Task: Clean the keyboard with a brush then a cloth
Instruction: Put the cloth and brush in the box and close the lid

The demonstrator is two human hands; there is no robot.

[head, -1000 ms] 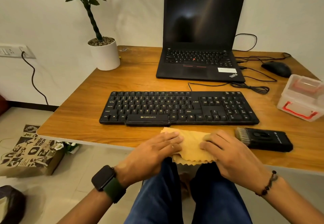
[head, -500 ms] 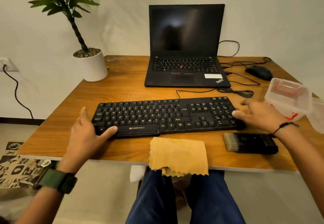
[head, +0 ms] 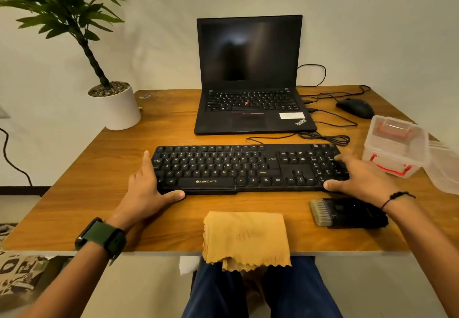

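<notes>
Wooden desk (head: pixel 82 193) vs plain white wall (head: pixel 161 31) — left hand (head: pixel 146 188) & right hand (head: pixel 357 181) grip the Zebronics keyboard (head: pixel 248 168) ends; yellow cloth (head: pixel 246 238) overhangs front edge, brush (head: pixel 347 213) beside.

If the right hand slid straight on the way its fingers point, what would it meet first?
The right hand points up-left across the keyboard, so it would first meet the numpad keys, then probably the coiled cable; depth is unclear.

flat black plastic keyboard (head: pixel 248 167), pale legends, gold logo on spacebar; folded mustard-yellow cloth (head: pixel 246 238), zigzag hem; black brush block (head: pixel 352 212), tan bristles; clear plastic box (head: pixel 395 145), red latches; orange-brown woodgrain desk (head: pixel 119 158); dark green watch strap (head: pixel 100 235)
</notes>
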